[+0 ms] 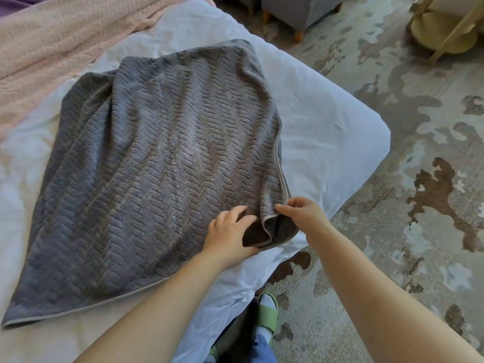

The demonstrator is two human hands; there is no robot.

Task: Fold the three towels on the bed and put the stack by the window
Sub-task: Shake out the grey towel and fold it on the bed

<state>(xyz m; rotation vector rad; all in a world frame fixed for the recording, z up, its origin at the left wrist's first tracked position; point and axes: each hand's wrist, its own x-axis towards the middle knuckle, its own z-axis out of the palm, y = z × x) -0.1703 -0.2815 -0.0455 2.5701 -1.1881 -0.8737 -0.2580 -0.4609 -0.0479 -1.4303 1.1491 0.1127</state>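
- The right hand's fingertips are closed narrowly, pinching the pale hem at the near right corner of the grey towel.
- The left hand lies just beside it. Its fingers are loosely bent on the towel's ribbed top and its thumb runs along the turned-up dark underside. I cannot tell whether it actually grips the cloth.
- Between the two hands the corner curls over and shows the darker reverse, with the hem looping round it.
- From that corner the hem runs up the towel's right edge in a gentle wave. The near edge runs down and left to a far corner lying flat.
- The towel is spread across the bed, its pinched corner close to the mattress's right edge.
- Bare white sheet shows to the right of the towel and along the near side.
- A pink towel lies beyond the grey one's upper left edge, with a strip of purple towel beyond that.
- A patterned rug lies open to the right of the bed.
- A foot in a green slipper stands by the bed's edge.
- Grey furniture on wooden legs and a wooden stand stand at the far side.
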